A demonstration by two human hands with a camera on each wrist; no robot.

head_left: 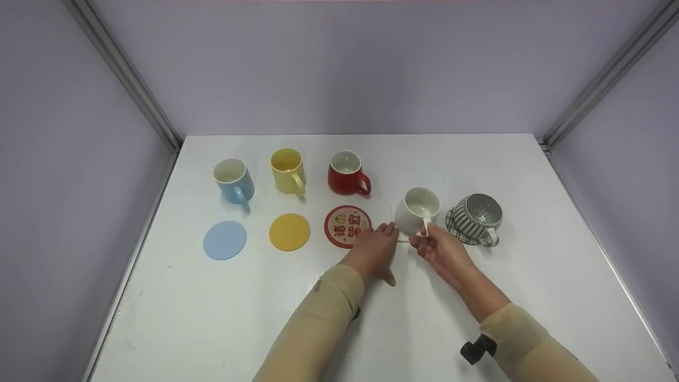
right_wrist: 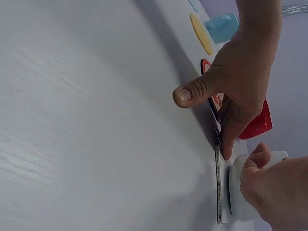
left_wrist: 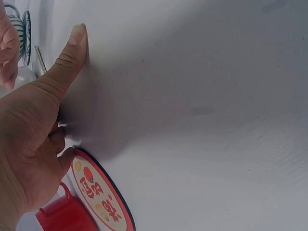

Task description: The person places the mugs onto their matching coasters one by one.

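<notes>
My right hand (head_left: 443, 255) pinches the handle of a white mug (head_left: 407, 216), which stands upright on or just over a thin, flat, pale square piece (right_wrist: 218, 185). The mug hides most of this piece; its narrow edge shows in the right wrist view. My left hand (head_left: 374, 250) reaches in from the left with straight fingers, the fingertips at the piece's left side and the thumb held apart. Beside and partly under those fingers lies a round red-rimmed coaster (head_left: 339, 225) with printed characters. Right of the mug, a striped mug (head_left: 469, 220) sits on a checked coaster (head_left: 454, 231).
A red mug (head_left: 342, 183) stands behind the red-rimmed coaster. Farther left are a yellow mug (head_left: 285, 180) behind a yellow round coaster (head_left: 289, 232), and a light blue mug (head_left: 233, 190) behind a blue round coaster (head_left: 225, 240). Walls enclose the white table (head_left: 212, 318) at the back and sides.
</notes>
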